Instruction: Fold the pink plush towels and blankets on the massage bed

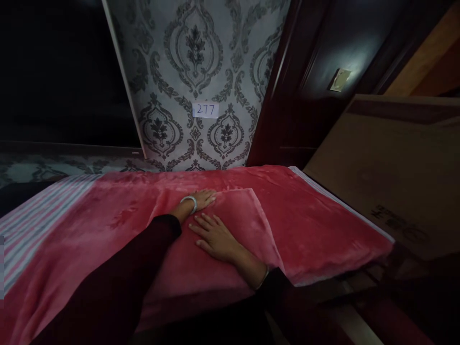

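Your left hand (203,197) is open and flat, palm down, fingers close together and pointing to the right, pressed on the far edge of the plush panel (244,213). Your right hand (215,238) is also open, palm down on the panel, nearer to you than the left, its fingers spread a little and the thumb standing apart. Your 2 hands lie just beside each other, and neither grips anything. A pale, ring-shaped bracelet (189,203) circles your left wrist, and dark sleeves cover both forearms.

The panel is pinkish-red, soft-piled and straight-edged, with a clear corner at its far right. It lies on the middle of a red blanket (309,225) of similar plush, which spreads out to both sides of it, its pile brushed into lighter and darker patches. Left of the panel, past the blanket, shows a smooth striped cloth (39,220) in white, pink and grey. Right of the panel, a brown cardboard box (398,153) with flat, slanting sides stands beside the blanket. Beyond the panel rises damask-patterned wallpaper (230,57), bearing a small rectangular paper label (205,110) marked 277.
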Available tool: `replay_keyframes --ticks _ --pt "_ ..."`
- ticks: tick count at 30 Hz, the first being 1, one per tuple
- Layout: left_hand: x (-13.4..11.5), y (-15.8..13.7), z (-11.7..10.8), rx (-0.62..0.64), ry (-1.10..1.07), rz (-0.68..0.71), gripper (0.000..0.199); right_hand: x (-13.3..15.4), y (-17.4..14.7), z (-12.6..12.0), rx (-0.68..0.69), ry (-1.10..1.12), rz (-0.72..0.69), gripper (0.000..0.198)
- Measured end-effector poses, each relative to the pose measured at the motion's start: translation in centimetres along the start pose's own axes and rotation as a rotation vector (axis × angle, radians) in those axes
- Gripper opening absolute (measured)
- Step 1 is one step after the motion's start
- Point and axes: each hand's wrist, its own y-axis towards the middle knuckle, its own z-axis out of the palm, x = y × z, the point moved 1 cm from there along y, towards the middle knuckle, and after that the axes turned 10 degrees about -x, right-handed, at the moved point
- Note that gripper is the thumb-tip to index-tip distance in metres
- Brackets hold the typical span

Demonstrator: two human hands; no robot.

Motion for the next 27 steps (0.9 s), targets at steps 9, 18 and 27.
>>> replay_keyframes --ticks 9,18,27 --pt "-0.9 1.4 -2.7 -0.007 0.153 -0.241 0.062 -4.0 4.5 -6.7 -0.174 -0.226 0.364 0.043" --pt "-1.9 -1.7 0.9 -0.118 0.206 -0.226 0.057 -9.9 4.1 -1.4 -0.181 -0.319 0.455 0.050" --pt "2.4 -2.9 -1.5 -0.113 0.255 -0.413 0.058 -11.2 3.5 -1.7 -0.243 -0.295 0.561 0.050"
